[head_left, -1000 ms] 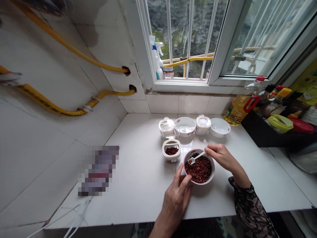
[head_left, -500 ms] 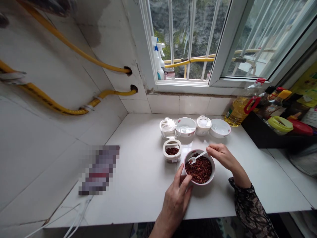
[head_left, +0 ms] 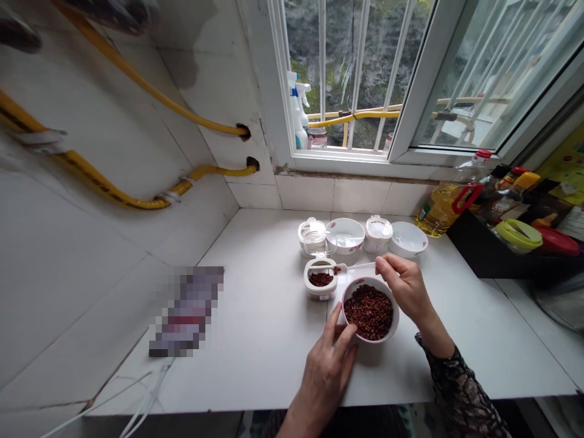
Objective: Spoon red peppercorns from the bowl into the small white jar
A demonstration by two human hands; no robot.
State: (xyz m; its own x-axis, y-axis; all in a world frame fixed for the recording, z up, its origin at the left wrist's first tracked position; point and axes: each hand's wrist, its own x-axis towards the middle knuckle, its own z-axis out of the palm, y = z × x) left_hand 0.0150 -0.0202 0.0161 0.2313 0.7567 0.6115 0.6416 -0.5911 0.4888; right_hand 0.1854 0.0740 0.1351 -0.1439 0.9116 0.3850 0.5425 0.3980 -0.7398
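My right hand (head_left: 404, 286) pinches the handle end of a small white spoon (head_left: 360, 266). The scoop carries a few dark red bits and is at the right rim of a small lidded jar (head_left: 314, 295), its lid raised. Similar dark red peppercorns (head_left: 321, 280) lie inside the jar. With thumb and fingers, my left hand (head_left: 326, 368) grips the left side of a white bowl (head_left: 390, 328) with a pink rim. Dark red peppercorns (head_left: 368, 311) fill much of this bowl, which stands on the white counter just right of the jar.
Behind stand two more small jars (head_left: 312, 238) (head_left: 378, 234) and two white bowls (head_left: 345, 236) (head_left: 409, 239). An oil bottle (head_left: 440, 207) and a black condiment box (head_left: 474, 249) are at the right. A blurred dark object (head_left: 187, 313) with white cables lies left.
My right hand has moved the spoon from above the bowl up and left to the jar's rim. My left hand has stayed on the bowl, and the view has shifted slightly.
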